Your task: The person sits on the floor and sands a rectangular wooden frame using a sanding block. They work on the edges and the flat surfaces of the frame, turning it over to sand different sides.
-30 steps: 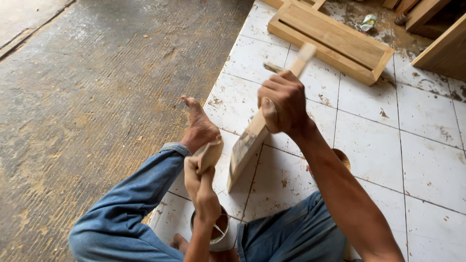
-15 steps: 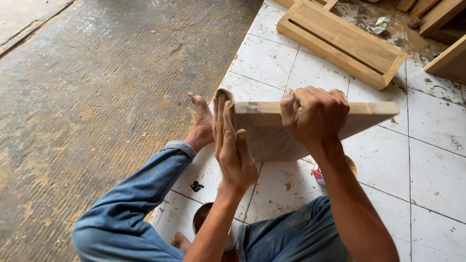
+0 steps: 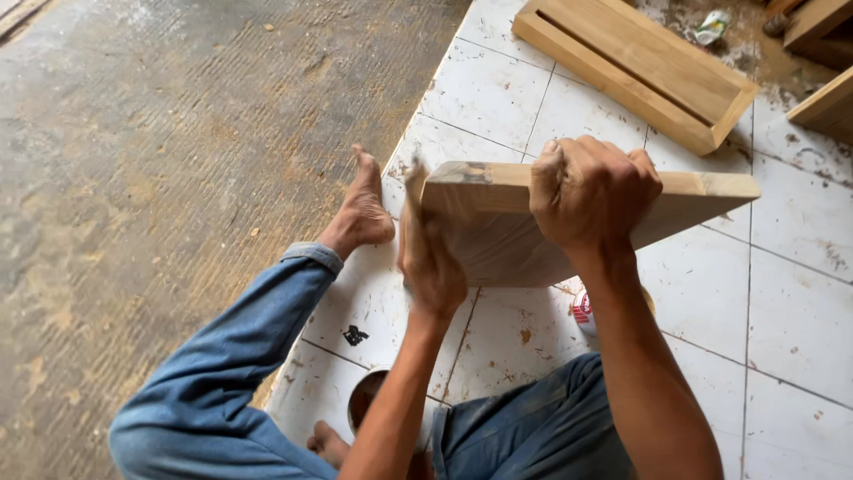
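I see right hand [image 3: 593, 191] clamped over wooden board [image 3: 498, 240] top edge | left hand [image 3: 431, 258] flat, blurred, pressed on board's end | tin [image 3: 369, 404] below on tiled floor [image 3: 782, 293]

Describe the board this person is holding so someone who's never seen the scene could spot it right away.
On the white tiled floor, above the seated person's jeans, the board is held off the ground. The right hand grips its top edge and the left hand presses its end. Unlike the slatted wooden frame lying flat behind, it is a plain, solid piece.
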